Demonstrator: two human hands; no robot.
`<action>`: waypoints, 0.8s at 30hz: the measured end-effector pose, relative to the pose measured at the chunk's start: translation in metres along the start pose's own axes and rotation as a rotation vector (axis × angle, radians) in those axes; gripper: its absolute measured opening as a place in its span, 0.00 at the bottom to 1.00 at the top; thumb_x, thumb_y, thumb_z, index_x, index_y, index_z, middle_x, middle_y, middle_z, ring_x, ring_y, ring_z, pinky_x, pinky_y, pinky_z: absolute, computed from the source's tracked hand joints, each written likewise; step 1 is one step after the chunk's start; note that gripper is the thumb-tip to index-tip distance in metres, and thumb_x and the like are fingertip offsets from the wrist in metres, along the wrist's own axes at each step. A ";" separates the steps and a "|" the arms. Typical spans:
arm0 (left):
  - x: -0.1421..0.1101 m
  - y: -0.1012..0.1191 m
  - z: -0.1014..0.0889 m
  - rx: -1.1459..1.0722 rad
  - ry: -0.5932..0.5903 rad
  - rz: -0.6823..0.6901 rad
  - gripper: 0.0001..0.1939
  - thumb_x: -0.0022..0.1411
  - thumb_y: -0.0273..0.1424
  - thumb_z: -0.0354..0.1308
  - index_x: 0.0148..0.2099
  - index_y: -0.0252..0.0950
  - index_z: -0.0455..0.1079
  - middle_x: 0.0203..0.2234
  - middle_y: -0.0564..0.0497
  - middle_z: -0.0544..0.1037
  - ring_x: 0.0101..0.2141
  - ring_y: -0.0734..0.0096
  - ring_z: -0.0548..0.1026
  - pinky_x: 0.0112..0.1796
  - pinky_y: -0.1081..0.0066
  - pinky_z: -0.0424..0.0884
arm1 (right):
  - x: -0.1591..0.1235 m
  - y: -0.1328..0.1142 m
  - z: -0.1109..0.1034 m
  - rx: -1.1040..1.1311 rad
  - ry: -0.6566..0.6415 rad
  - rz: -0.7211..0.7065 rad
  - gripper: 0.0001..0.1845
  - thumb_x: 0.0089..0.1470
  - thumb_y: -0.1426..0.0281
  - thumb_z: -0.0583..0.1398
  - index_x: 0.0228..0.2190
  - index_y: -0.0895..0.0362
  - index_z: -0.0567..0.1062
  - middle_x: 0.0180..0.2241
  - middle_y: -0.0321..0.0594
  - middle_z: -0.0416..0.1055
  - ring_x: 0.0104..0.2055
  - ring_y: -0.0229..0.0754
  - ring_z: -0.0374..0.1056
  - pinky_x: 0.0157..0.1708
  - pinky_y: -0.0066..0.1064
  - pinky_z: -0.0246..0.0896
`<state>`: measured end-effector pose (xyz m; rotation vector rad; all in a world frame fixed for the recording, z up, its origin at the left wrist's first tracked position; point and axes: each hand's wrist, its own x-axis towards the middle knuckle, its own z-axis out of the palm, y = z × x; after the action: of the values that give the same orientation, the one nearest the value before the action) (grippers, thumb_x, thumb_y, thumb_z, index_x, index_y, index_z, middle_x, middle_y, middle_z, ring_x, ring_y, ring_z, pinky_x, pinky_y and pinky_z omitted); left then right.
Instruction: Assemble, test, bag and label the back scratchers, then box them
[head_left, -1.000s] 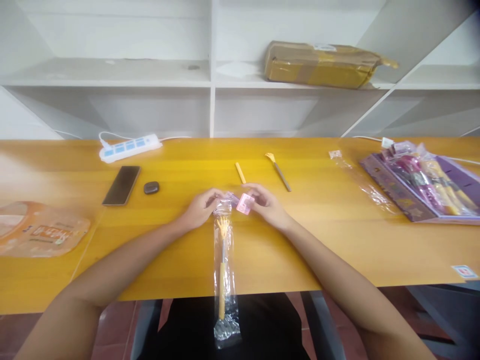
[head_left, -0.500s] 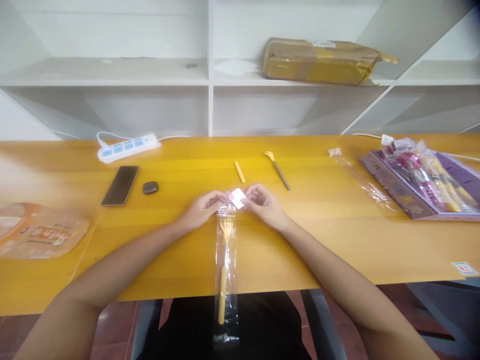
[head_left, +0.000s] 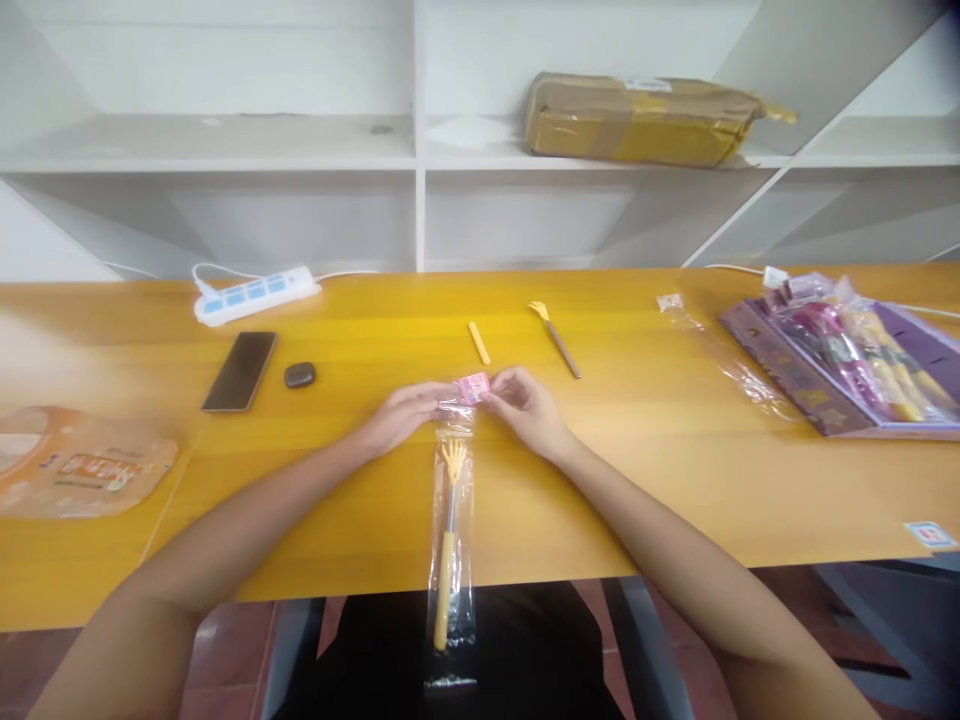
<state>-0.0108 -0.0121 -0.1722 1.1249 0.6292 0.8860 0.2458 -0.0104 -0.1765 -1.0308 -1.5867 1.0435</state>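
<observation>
A clear plastic sleeve (head_left: 453, 560) lies across the table's front edge with a yellow hand-shaped back scratcher (head_left: 448, 540) inside it. At the sleeve's far end sits a small pink header card (head_left: 474, 387). My left hand (head_left: 401, 413) pinches the sleeve's top from the left. My right hand (head_left: 525, 408) pinches the pink card from the right. Both hands rest on the yellow wooden table (head_left: 660, 470).
Farther back lie a loose yellow handle (head_left: 479, 342) and a bare scratcher rod (head_left: 556, 338). A phone (head_left: 240, 370), a dark earbud case (head_left: 300, 375) and a power strip (head_left: 255, 293) sit left. A purple box of packaged scratchers (head_left: 847, 355) and an empty sleeve (head_left: 720, 362) lie right. An orange bag (head_left: 79, 470) lies far left.
The pink card has turned and folded down flat over the sleeve's top between my fingers. The sleeve's lower end has swung slightly. Both hands stayed in place.
</observation>
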 end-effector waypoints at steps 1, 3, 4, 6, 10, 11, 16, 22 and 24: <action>0.001 0.001 0.000 -0.048 -0.019 -0.018 0.21 0.65 0.39 0.69 0.56 0.34 0.83 0.56 0.34 0.83 0.58 0.44 0.80 0.62 0.47 0.71 | 0.000 0.000 -0.001 -0.036 0.002 -0.007 0.23 0.60 0.48 0.69 0.37 0.52 0.71 0.38 0.39 0.75 0.41 0.42 0.74 0.42 0.36 0.73; 0.001 0.004 0.000 -0.111 -0.045 -0.050 0.22 0.65 0.39 0.67 0.56 0.32 0.82 0.56 0.32 0.83 0.58 0.43 0.81 0.63 0.46 0.70 | 0.000 0.000 -0.002 -0.089 -0.010 -0.020 0.21 0.61 0.48 0.68 0.37 0.53 0.72 0.37 0.39 0.76 0.40 0.43 0.74 0.42 0.36 0.72; 0.002 0.005 -0.001 -0.131 -0.052 -0.063 0.23 0.65 0.39 0.66 0.57 0.32 0.82 0.56 0.32 0.83 0.58 0.43 0.81 0.63 0.45 0.69 | 0.000 -0.001 -0.002 -0.106 -0.018 -0.027 0.21 0.62 0.49 0.67 0.38 0.53 0.73 0.37 0.39 0.76 0.39 0.43 0.74 0.42 0.37 0.71; 0.002 0.006 -0.002 -0.153 -0.063 -0.083 0.24 0.65 0.38 0.64 0.57 0.31 0.82 0.56 0.31 0.83 0.58 0.42 0.80 0.63 0.45 0.70 | 0.000 -0.003 -0.002 -0.134 -0.025 -0.041 0.20 0.63 0.49 0.66 0.38 0.53 0.73 0.37 0.40 0.76 0.39 0.43 0.74 0.42 0.38 0.71; 0.003 0.007 -0.003 -0.161 -0.084 -0.100 0.25 0.65 0.39 0.59 0.58 0.31 0.81 0.57 0.31 0.82 0.60 0.40 0.79 0.62 0.44 0.70 | 0.000 -0.009 -0.003 -0.161 -0.006 -0.082 0.19 0.64 0.50 0.66 0.42 0.52 0.74 0.38 0.41 0.77 0.39 0.44 0.74 0.43 0.40 0.72; 0.003 0.007 -0.003 -0.162 -0.083 -0.098 0.25 0.65 0.39 0.58 0.58 0.30 0.81 0.58 0.31 0.82 0.61 0.39 0.78 0.62 0.44 0.70 | 0.000 -0.010 -0.003 -0.167 -0.007 -0.096 0.19 0.65 0.51 0.66 0.43 0.52 0.74 0.39 0.42 0.77 0.39 0.44 0.74 0.43 0.40 0.72; 0.005 0.004 -0.006 -0.205 -0.069 -0.109 0.25 0.63 0.38 0.58 0.56 0.29 0.81 0.56 0.30 0.82 0.60 0.37 0.79 0.61 0.41 0.70 | -0.002 -0.014 -0.005 -0.225 -0.048 -0.172 0.15 0.68 0.55 0.64 0.45 0.52 0.76 0.40 0.43 0.79 0.39 0.45 0.75 0.42 0.40 0.73; 0.005 -0.004 -0.014 -0.331 -0.125 -0.135 0.29 0.66 0.38 0.56 0.61 0.25 0.79 0.58 0.30 0.82 0.60 0.40 0.79 0.66 0.43 0.64 | -0.002 -0.013 -0.006 -0.292 -0.119 -0.300 0.11 0.70 0.60 0.62 0.47 0.53 0.78 0.38 0.42 0.78 0.38 0.42 0.74 0.40 0.37 0.73; 0.005 -0.005 -0.016 -0.338 -0.154 -0.132 0.30 0.67 0.39 0.55 0.63 0.24 0.77 0.60 0.29 0.80 0.61 0.39 0.78 0.66 0.42 0.63 | -0.002 -0.013 -0.006 -0.320 -0.135 -0.344 0.10 0.71 0.63 0.62 0.49 0.53 0.79 0.38 0.41 0.77 0.38 0.41 0.73 0.40 0.36 0.73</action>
<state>-0.0195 -0.0009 -0.1818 0.8272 0.4030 0.7506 0.2504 -0.0150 -0.1637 -0.8628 -2.0037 0.6478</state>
